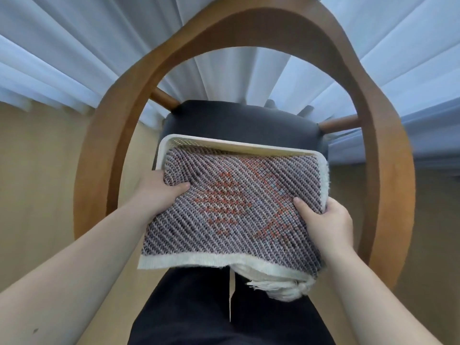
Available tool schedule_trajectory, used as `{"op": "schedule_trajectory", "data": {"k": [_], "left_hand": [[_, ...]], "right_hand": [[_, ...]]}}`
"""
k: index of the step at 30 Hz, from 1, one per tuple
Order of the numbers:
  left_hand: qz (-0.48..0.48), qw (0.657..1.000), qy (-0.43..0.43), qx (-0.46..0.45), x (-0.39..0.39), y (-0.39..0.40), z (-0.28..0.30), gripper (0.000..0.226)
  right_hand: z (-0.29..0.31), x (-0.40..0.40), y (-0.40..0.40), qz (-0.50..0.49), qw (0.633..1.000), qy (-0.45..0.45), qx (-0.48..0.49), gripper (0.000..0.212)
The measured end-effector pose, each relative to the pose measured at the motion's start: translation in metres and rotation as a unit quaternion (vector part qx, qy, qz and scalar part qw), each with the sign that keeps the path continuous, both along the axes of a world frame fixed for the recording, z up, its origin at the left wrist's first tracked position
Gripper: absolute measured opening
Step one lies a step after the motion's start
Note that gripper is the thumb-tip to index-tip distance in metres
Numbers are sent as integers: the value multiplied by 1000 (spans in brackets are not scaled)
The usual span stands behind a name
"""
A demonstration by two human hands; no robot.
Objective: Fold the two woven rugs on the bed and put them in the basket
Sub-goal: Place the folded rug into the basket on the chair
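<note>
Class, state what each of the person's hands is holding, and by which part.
Both grip the folded grey-and-orange woven rug: the left hand its left edge, the right hand its right edge, over the cream basket.

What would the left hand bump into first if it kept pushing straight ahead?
Probably the basket's far rim, just beyond the folded rug that the left hand holds; depth is hard to judge here.
</note>
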State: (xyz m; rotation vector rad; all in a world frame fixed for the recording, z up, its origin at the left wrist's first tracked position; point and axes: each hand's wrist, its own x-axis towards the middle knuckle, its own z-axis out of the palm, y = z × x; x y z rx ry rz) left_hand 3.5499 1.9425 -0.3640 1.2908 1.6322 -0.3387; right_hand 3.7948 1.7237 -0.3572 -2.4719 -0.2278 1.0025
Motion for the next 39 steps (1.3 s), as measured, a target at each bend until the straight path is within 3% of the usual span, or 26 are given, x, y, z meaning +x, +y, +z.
{"op": "schedule_trajectory", "data": {"k": [6,8,12,15,18,20,23,25,28,32,33,35,39], "left_hand": [[-122,957,49,257,19,-13,7,37],[-136,946,39,292,19,-18,1,41],[-151,939,27,307,25,-38,4,71],[-334,852,-7,403,29,-70,12,70],[-565,791,9,235,22,-86,-17,75],[-613,769,56,172,13,-83,-46,75],[-610,770,81,166,14,-83,-64,73],[-598,781,67,166,14,-86,-65,76],[-572,794,-10,205,14,-95,-52,83],[-626,717,-222,210,36,-136,-23,86],[-620,712,-254,208,43,-145,-18,90],[-598,725,-265,217,54,-151,-17,96],[-583,742,-253,212,68,-140,-22,95]], "right_hand": [[-4,-16,6,1,997,-72,13,30],[-7,-19,9,5,996,-91,14,32],[-12,-24,12,25,994,-109,-3,41],[-11,-27,7,16,995,-100,10,41],[8,-28,-9,-43,997,-10,61,66],[24,-32,-34,-73,988,119,65,66],[38,-41,-68,-7,960,276,53,65],[38,-42,-74,70,956,283,28,75],[35,-38,-68,165,956,243,-3,70],[28,-33,-64,152,969,191,27,57],[28,-33,-64,146,972,178,46,55],[26,-33,-63,122,974,168,89,51],[19,-40,-56,27,956,231,178,49]]}}
